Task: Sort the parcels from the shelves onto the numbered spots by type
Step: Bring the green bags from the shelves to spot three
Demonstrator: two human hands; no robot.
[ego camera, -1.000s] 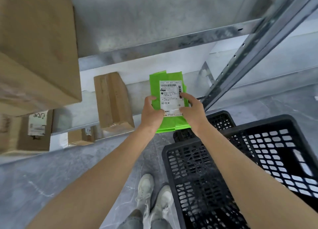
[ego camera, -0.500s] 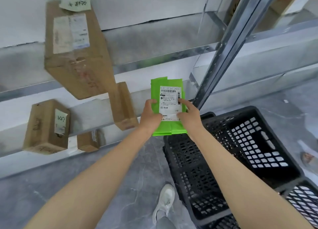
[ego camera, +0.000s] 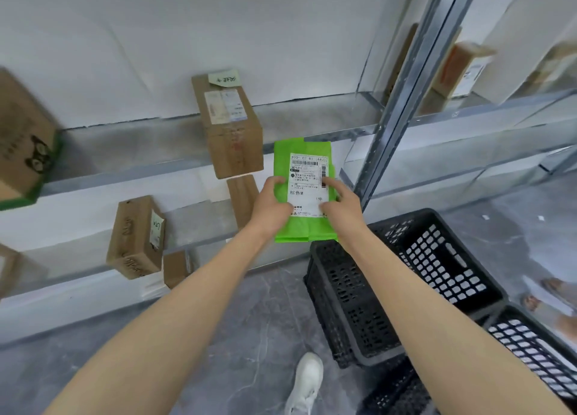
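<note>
Currently, both hands hold 1 green poly-mailer parcel in the air at 12 o'clock, in front of the metal shelving. The left hand grips the parcel's 9 o'clock edge with its thumb on the front face. The right hand grips the 3 o'clock edge with its digits lying on the white shipping label. The hands are apart, with the label between them. The label faces the camera and the parcel is upright.

Reference items:
- A tall cardboard box stands on a shelf at 10 o'clock of the parcel.
- A narrow cardboard box sits just behind the left hand.
- 2 more cardboard boxes and sit on the lower shelf at 8 o'clock.
- A black perforated crate stands on the floor at 5 o'clock, directly below the parcel's lower edge.
- A galvanised shelf upright rises at 1 o'clock.
- 1 white shoe is visible at 6 o'clock.
</note>
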